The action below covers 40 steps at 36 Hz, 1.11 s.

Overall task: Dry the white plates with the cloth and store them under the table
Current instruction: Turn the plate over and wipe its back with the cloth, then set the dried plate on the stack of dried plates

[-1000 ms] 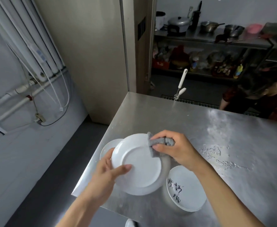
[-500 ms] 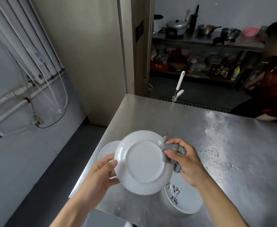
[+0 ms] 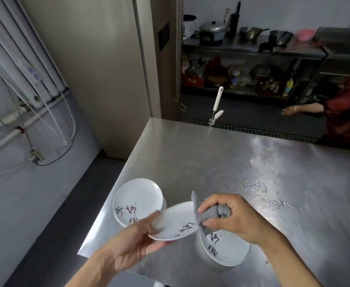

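Observation:
I hold a white plate [image 3: 175, 221] with black brush marks face up, almost flat, above the steel table's [image 3: 211, 162] near corner. My left hand [image 3: 134, 243] pinches its near rim, thumb on top. My right hand [image 3: 230, 218] grips a bunched grey cloth [image 3: 203, 214] pressed on the plate's right rim. A stack of white plates [image 3: 137, 199] sits on the table to the left. Another white plate stack [image 3: 226, 248] lies under my right hand, partly hidden.
Water streaks [image 3: 273, 195] mark the table to the right. A white mop handle [image 3: 217, 104] stands past the far edge. A person in a red top [image 3: 344, 112] stands at the far right. Shelves with pots [image 3: 242, 38] line the back wall.
The held plate has turned from underside facing me to printed face up and nearly flat. My right hand with the cloth stays at its right rim. The person at the back moved right.

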Tool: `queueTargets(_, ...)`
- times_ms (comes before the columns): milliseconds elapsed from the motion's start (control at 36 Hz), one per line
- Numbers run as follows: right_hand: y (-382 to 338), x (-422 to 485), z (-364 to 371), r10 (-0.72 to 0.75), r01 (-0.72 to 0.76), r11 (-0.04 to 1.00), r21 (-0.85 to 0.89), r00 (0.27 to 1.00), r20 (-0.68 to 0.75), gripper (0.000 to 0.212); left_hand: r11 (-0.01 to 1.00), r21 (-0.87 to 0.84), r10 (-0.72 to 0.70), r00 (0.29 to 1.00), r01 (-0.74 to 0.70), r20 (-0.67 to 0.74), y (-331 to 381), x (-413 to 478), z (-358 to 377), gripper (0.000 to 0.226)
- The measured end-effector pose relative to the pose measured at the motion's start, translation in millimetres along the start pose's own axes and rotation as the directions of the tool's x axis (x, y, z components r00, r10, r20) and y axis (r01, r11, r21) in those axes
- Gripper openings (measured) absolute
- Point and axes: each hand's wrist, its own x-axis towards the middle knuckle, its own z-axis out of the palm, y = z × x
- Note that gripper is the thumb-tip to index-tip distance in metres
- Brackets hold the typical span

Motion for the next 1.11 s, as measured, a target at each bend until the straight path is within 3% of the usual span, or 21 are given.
queueTargets(111, 29, -5, -5, 0.117, -0.088, 0.991, 0.098, 0.932, -0.343, 0.022, 0.989, 0.083, 0.13, 0.988, -0.124, -0.083, -9, 20, -2, 0.085)
queueTargets(222, 68, -9, 1, 0.296, -0.175, 0.95, 0.26, 0.775, -0.559, 0.021, 0.964, 0.211, 0.162, 0.986, -0.164, 0.027, -16, 35, 1, 0.071)
queueTargets(306, 93, -18, 1, 0.447, -0.233, 0.875, 0.424, 0.725, -0.524, 0.03, 0.954, 0.265, 0.12, 0.988, -0.141, 0.092, -21, 47, 11, 0.068)
queueTargets(417, 124, -33, -10, 0.524, -0.29, 0.839, 0.46, 0.656, -0.543, 0.036, 0.901, 0.424, 0.076, 0.996, -0.09, 0.051, -27, 70, 32, 0.072)
queueTargets(500, 140, -43, -16, 0.544, -0.277, 0.83, 0.484, 0.594, -0.593, 0.038, 0.82, 0.569, 0.067, 0.998, -0.062, 0.011, -31, 88, 47, 0.074)
queueTargets(639, 165, -49, -25, 0.565, -0.286, 0.823, 0.491, 0.501, -0.656, 0.039, 0.703, 0.711, 0.136, 0.984, -0.014, -0.114, -43, 117, 70, 0.05)
queueTargets(778, 191, -54, -28, 0.571, -0.381, 0.816, 0.435, 0.415, -0.708, 0.041, 0.718, 0.693, 0.107, 0.974, 0.061, -0.197, -55, 133, 81, 0.043)
queueTargets(889, 205, -58, -30, 0.57, -0.441, 0.805, 0.397, 0.39, -0.724, 0.042, 0.729, 0.68, 0.07, 0.979, 0.08, -0.189, -56, 136, 83, 0.065)
queueTargets(972, 211, -59, -31, 0.562, -0.481, 0.8, 0.358, 0.394, -0.727, 0.041, 0.724, 0.684, 0.053, 0.981, 0.093, -0.189, -58, 140, 83, 0.064)
queueTargets(1111, 220, -59, -32, 0.553, -0.5, 0.802, 0.328, 0.41, -0.725, 0.04, 0.678, 0.724, 0.061, 0.973, 0.123, -0.223, -59, 142, 89, 0.038)
